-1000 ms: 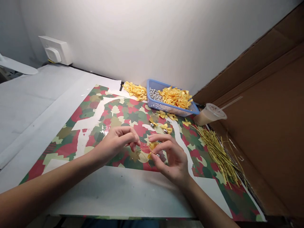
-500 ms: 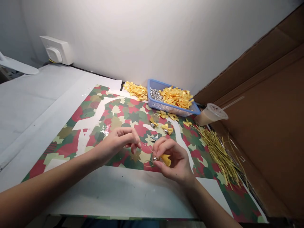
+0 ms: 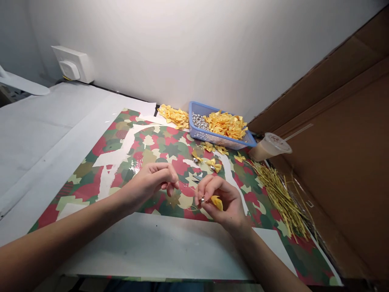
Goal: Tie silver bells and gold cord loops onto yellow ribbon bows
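Observation:
Between the thumb and fingertips of my right hand (image 3: 223, 200) is a small silver bell (image 3: 202, 199). A yellow ribbon bow (image 3: 216, 202) sits against the palm side of the same hand, behind the bell. My left hand (image 3: 159, 178) is closed in a pinch on a thin cord (image 3: 188, 186), which runs across to the right hand and is hard to make out. Partly hidden behind the right fingers lies a dark pointed tool, perhaps scissors (image 3: 197, 178). Just beyond lie yellow bows with silver bells (image 3: 214, 165) on the patterned sheet.
At the wall, a blue basket (image 3: 223, 142) holds silver bells and yellow bows, with a bow pile (image 3: 174, 116) beside it. A lidded drink cup (image 3: 270, 147) leans at the right, near a bundle of yellow-green ties (image 3: 281, 200) and a cardboard panel (image 3: 340, 162).
My right hand has turned slightly, and the bell and bow have shifted a little to the right. The left hand stays nearly in place with the cord.

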`<state>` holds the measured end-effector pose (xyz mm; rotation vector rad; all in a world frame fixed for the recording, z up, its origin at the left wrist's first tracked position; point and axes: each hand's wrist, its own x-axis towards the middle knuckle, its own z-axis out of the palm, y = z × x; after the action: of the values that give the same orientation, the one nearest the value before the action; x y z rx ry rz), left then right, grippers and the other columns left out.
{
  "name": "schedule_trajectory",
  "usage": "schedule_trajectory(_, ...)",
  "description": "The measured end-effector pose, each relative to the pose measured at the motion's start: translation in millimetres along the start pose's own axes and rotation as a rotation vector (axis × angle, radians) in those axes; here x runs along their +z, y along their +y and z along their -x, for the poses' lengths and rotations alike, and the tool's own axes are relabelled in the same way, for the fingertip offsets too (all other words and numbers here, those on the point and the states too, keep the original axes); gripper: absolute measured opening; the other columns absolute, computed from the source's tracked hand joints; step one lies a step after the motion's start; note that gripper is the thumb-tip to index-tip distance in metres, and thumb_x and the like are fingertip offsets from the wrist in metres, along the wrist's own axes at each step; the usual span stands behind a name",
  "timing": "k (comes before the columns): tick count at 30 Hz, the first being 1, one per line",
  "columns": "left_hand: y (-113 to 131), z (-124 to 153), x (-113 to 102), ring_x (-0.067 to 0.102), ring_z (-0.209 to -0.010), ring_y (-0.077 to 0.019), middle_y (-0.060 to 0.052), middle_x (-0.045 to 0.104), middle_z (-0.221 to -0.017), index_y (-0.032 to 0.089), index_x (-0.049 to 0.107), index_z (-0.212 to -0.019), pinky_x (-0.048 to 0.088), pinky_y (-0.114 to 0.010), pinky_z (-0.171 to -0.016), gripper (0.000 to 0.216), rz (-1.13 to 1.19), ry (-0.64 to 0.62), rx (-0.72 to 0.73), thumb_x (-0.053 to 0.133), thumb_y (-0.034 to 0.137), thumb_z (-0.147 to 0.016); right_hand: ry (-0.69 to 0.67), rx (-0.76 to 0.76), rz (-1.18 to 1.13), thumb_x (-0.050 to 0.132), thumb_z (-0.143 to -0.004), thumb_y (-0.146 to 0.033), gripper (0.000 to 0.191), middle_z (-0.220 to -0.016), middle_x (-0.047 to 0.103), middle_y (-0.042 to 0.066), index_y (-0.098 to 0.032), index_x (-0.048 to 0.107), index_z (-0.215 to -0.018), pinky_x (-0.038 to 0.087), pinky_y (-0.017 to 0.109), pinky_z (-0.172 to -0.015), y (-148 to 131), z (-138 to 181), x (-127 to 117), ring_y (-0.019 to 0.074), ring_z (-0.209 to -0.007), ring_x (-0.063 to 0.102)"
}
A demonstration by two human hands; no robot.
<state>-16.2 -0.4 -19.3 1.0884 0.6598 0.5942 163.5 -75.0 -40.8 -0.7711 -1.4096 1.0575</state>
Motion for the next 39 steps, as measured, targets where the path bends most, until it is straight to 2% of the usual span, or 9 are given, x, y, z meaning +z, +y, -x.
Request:
schedule_trajectory(7, 1, 2, 1, 0.044, -0.049, -0.0080, 0.003, 0.056, -0.053, 0.019, 0.055, -0.051, 0.037, -0.023, -0.053, 0.014, -0.058, 0.028, 0.027, 0.056, 0.023, -0.065, 0.109, 0.141, -0.156, 0.074, -0.074, -0.025, 0.019, -0.074, 0.057, -0.002, -0.022, 0.056, -0.070, 0.049, 0.020, -0.050, 3, 1, -3, 0.0080, -0.055, 0.056)
schedule_trajectory(12, 1, 2, 0, 0.048, -0.052, -0.0088, 0.003, 0.057, -0.055, 0.019, 0.057, -0.055, 0.040, -0.023, -0.056, 0.014, -0.136, 0.019, 0.048, 0.056, 0.024, -0.068, 0.166, 0.228, -0.141, 0.079, -0.068, -0.035, 0.028, -0.073, 0.059, -0.002, -0.023, 0.054, -0.071, 0.051, 0.022, -0.050, 2, 2, -5, 0.0090, -0.054, 0.057)
schedule_trajectory(16, 1, 1, -4, 0.052, -0.053, -0.0094, 0.004, 0.057, -0.054, 0.018, 0.058, -0.059, 0.043, -0.023, -0.059, 0.015, -0.210, -0.126, 0.016, 0.056, 0.023, -0.072, 0.135, 0.317, -0.107, 0.081, -0.064, -0.038, 0.030, -0.070, 0.059, -0.003, -0.025, 0.060, -0.081, 0.052, 0.023, -0.050, 1, 3, -11, 0.0098, -0.052, 0.058)
schedule_trajectory(21, 3, -1, -10, 0.058, -0.066, -0.0117, 0.001, 0.064, -0.067, 0.017, 0.061, -0.063, 0.045, -0.024, -0.066, 0.016, -0.314, -0.337, -0.107, 0.055, 0.021, -0.077, 0.014, 0.355, -0.163, 0.081, -0.066, -0.031, 0.022, -0.070, 0.064, -0.002, -0.023, 0.064, -0.075, 0.057, 0.026, -0.057, 0, 3, -17, 0.0109, -0.055, 0.063)
schedule_trajectory(27, 8, 3, -10, 0.054, -0.068, -0.0138, -0.002, 0.064, -0.077, 0.017, 0.066, -0.075, 0.037, -0.023, -0.057, 0.023, -0.574, -0.409, -0.129, 0.056, 0.037, -0.082, -0.077, 0.510, -0.203, 0.084, -0.061, -0.032, 0.025, -0.065, 0.069, 0.000, -0.021, 0.066, -0.075, 0.058, 0.028, -0.052, -2, 3, -18, 0.0138, -0.051, 0.066)
schedule_trajectory(32, 7, 7, -6, 0.056, -0.075, -0.0161, -0.004, 0.066, -0.085, 0.017, 0.067, -0.079, 0.040, -0.025, -0.064, 0.016, -0.743, -0.464, -0.011, 0.058, 0.030, -0.081, -0.088, 0.548, -0.252, 0.085, -0.059, -0.030, 0.025, -0.061, 0.070, -0.001, -0.020, 0.065, -0.070, 0.058, 0.026, -0.048, -4, 1, -17, 0.0136, -0.046, 0.065)
schedule_trajectory(34, 5, 8, -4, 0.057, -0.082, -0.0173, -0.004, 0.066, -0.090, 0.018, 0.066, -0.085, 0.042, -0.026, -0.069, 0.011, -0.739, -0.462, 0.056, 0.059, 0.026, -0.080, -0.102, 0.548, -0.265, 0.085, -0.059, -0.030, 0.024, -0.062, 0.070, -0.001, -0.020, 0.065, -0.070, 0.058, 0.026, -0.048, -5, 0, -16, 0.0134, -0.047, 0.066)
schedule_trajectory(36, 3, 9, -2, 0.056, -0.082, -0.0166, -0.003, 0.065, -0.092, 0.020, 0.063, -0.096, 0.042, -0.026, -0.069, 0.017, -0.671, -0.436, 0.074, 0.061, 0.028, -0.080, -0.122, 0.559, -0.281, 0.084, -0.060, -0.028, 0.023, -0.063, 0.070, -0.001, -0.019, 0.066, -0.072, 0.058, 0.024, -0.048, -6, -1, -14, 0.0134, -0.049, 0.067)
schedule_trajectory(39, 0, 10, 0, 0.055, -0.079, -0.0144, -0.001, 0.062, -0.093, 0.022, 0.058, -0.105, 0.041, -0.025, -0.065, 0.024, -0.456, -0.428, -0.005, 0.061, 0.032, -0.083, -0.143, 0.569, -0.328, 0.083, -0.062, -0.023, 0.019, -0.060, 0.069, -0.002, -0.019, 0.067, -0.073, 0.056, 0.021, -0.049, -4, -2, -13, 0.0124, -0.051, 0.068)
